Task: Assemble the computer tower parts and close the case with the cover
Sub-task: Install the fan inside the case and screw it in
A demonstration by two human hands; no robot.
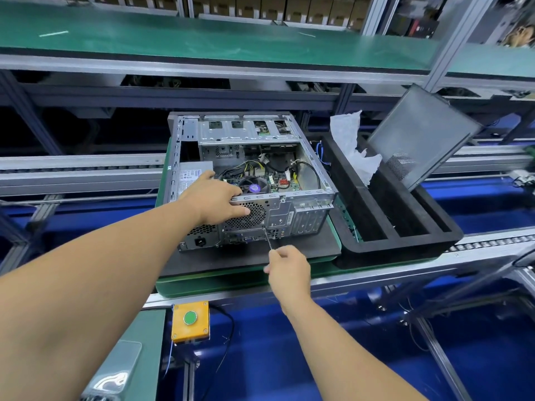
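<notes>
An open computer tower case [301, 211] lies on its side on a dark pad, its rear panel facing me and the motherboard, fan and cables exposed. My left hand [215, 199] rests on the case's rear top edge, thumb against the fan grille. My right hand [286, 267] grips a thin screwdriver [267, 237] whose tip touches the rear panel below the grille. The dark side cover [419, 134] leans tilted at the right, its lower end standing in a black foam tray [405, 244].
The case sits on a green pallet [231, 282] on a roller conveyor. White plastic wrap [351, 143] lies in the foam tray. A yellow box with a green button [190, 319] hangs at the conveyor's front edge. A green shelf [202, 39] runs overhead behind.
</notes>
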